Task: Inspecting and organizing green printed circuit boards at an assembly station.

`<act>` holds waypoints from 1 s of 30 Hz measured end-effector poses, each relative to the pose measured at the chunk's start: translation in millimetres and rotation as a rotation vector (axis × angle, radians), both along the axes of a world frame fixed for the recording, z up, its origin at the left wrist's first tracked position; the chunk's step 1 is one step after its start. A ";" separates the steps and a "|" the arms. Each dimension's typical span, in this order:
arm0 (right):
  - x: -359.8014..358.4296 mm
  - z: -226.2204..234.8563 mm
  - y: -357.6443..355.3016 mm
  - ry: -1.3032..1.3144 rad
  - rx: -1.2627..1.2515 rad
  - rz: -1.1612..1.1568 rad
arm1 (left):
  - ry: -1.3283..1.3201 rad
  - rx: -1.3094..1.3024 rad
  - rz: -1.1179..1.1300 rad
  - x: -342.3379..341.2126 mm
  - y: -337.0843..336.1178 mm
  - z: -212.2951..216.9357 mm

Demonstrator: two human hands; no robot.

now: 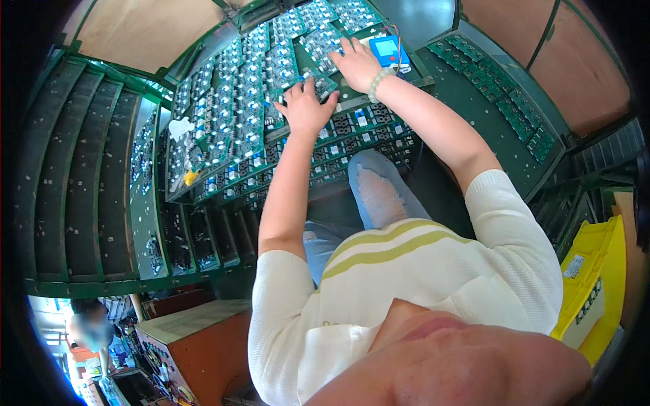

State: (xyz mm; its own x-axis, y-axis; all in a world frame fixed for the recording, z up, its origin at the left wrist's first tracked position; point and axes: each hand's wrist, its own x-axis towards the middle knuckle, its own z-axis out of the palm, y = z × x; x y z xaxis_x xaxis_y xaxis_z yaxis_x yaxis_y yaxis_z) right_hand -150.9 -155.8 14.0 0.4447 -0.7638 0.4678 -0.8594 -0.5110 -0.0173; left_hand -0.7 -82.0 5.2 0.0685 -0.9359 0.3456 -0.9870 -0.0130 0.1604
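Note:
My left hand (306, 108) lies palm down with its fingers spread over green circuit boards (244, 101) that cover the sloped bench. A tilted board (322, 82) lies right at its fingertips; whether the fingers press on it I cannot tell. Farther right, my right hand (357, 65) is also stretched out, its fingertips at the edge of another group of boards (321, 44). Just right of that hand sits a small blue device with a lit screen (388, 49), wires running from it. Neither hand shows anything gripped.
Several boards line the right side panel (467, 101). Dark green shelves (74, 169) stand at the left. A yellow object (191, 177) lies at the bench's left front corner. The lower right holds a yellow bin (613, 271); another person (91, 331) is at lower left.

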 end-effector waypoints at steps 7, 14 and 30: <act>6.9 -0.5 -35.7 0.040 0.350 -0.005 | 0.117 -0.089 -0.036 10.7 -2.8 -6.2; 8.3 -20.8 -47.6 -0.042 0.155 0.096 | 0.148 -0.191 -0.086 17.5 -0.9 -10.3; 21.5 -31.8 -51.8 -0.300 0.128 0.334 | 0.108 -0.313 -0.468 48.2 12.3 -12.8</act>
State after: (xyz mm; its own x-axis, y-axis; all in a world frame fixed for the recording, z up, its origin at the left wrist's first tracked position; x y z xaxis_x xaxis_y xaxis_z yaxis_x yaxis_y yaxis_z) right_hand -129.5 -207.6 -17.7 0.5350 -0.6618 0.5251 -0.5957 -0.7362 -0.3210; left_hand 47.5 -69.6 -7.5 -0.2782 -0.7295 0.6248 -0.8541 0.4855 0.1865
